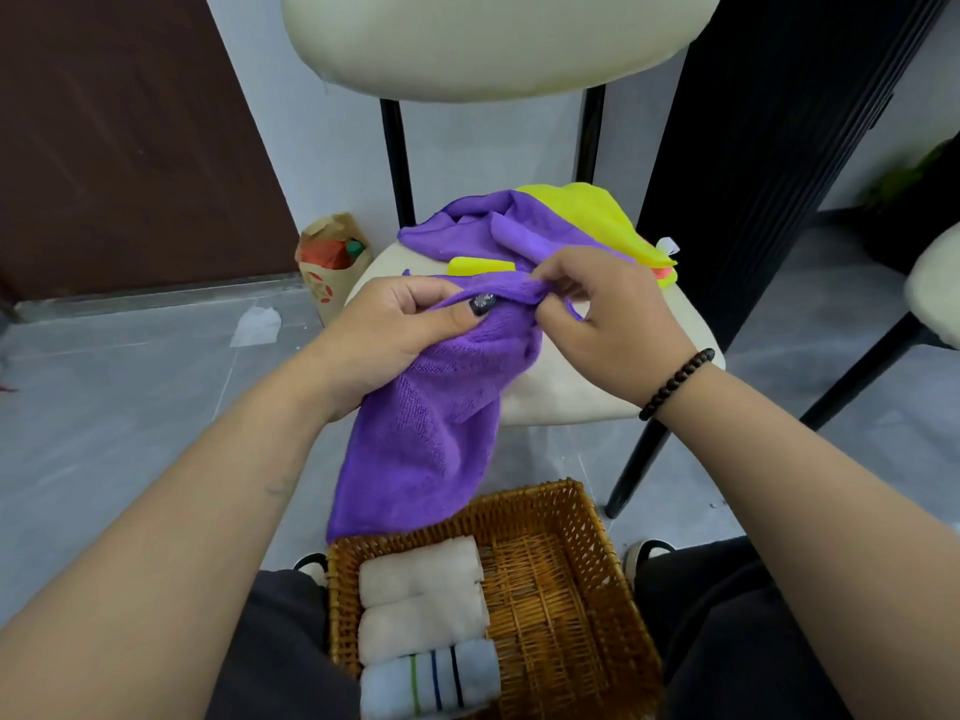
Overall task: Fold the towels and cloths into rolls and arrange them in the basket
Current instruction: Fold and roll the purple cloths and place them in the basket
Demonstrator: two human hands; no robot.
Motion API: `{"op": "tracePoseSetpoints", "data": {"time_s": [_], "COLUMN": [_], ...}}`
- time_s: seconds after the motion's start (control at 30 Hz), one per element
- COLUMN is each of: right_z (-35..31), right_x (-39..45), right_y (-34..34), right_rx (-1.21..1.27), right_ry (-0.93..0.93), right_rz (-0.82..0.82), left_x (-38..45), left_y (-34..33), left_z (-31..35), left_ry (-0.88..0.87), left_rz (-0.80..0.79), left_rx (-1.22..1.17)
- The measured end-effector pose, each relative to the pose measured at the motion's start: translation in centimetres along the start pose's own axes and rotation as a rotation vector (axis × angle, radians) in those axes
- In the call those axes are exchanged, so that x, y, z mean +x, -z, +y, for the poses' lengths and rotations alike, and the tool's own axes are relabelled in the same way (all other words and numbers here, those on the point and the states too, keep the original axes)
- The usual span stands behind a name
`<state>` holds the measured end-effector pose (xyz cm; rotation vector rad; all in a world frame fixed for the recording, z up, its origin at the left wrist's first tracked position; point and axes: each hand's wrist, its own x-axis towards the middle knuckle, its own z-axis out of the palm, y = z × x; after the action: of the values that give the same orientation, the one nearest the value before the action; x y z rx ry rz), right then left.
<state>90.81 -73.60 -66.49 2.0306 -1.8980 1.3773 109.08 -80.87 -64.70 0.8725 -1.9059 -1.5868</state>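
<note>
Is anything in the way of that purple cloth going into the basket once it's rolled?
Nothing visible blocks it. The purple cloth hangs from both hands just above the wicker basket. Three rolled towels line its left side; the right side is bare.

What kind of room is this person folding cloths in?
Probably a home or small dining corner: a cushioned chair serves as the worktop, a second chair stands right, and a paper bag sits on the tiled floor.
</note>
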Motion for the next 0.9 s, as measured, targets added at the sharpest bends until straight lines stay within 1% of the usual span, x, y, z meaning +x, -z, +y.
{"op": "tracePoseSetpoints", "data": {"time_s": [0.03, 0.1, 0.17, 0.23, 0.33, 0.43, 0.53, 0.6, 0.67, 0.73, 0.8, 0.87, 0.9], "right_z": [0.0, 0.1, 0.2, 0.6, 1.2, 1.8, 2.1, 2.4, 2.9, 3.4, 3.7, 3.9, 3.9], "right_x": [0.1, 0.3, 0.4, 0.5, 0.4, -0.1, -0.7, -1.1, -1.6, -2.2, -2.7, -3.2, -3.5], "right_y": [0.2, 0.6, 1.2, 2.1, 3.7, 5.6, 7.3, 8.1, 8.6, 9.2, 9.9, 10.6, 11.0], "right_rx": [-0.037, -0.112, -0.168, -0.194, -0.229, -0.217, -0.137, -0.163, -0.236, -0.234, -0.146, -0.029, 0.076], "right_ry": [0.025, 0.067, 0.076, 0.057, 0.013, -0.012, -0.032, -0.043, -0.029, -0.028, -0.101, -0.156, -0.190], "right_rz": [0.040, 0.116, 0.176, 0.214, 0.199, 0.096, 0.008, -0.018, -0.021, 0.036, 0.097, 0.113, 0.115], "left_x": [-0.1, -0.2, -0.3, -0.4, -0.8, -1.3, -1.8, -2.0, -2.2, -2.3, -2.6, -2.8, -2.9], "left_y": [0.2, 0.8, 1.4, 2.4, 4.1, 5.4, 6.2, 6.6, 7.0, 7.4, 7.6, 7.3, 7.1], "left_z": [0.0, -0.2, -0.4, -0.6, -1.0, -1.1, -1.0, -1.0, -1.1, -1.2, -1.0, -0.7, -0.4], "left_ry": [-0.013, -0.080, -0.143, -0.189, -0.194, -0.198, -0.210, -0.229, -0.246, -0.209, -0.157, -0.087, -0.054], "left_rz": [0.006, 0.045, 0.083, 0.157, 0.287, 0.439, 0.608, 0.709, 0.787, 0.844, 0.823, 0.741, 0.689], "left_rx": [0.058, 0.257, 0.409, 0.528, 0.715, 0.808, 0.782, 0.744, 0.653, 0.489, 0.254, 0.002, -0.111]}}
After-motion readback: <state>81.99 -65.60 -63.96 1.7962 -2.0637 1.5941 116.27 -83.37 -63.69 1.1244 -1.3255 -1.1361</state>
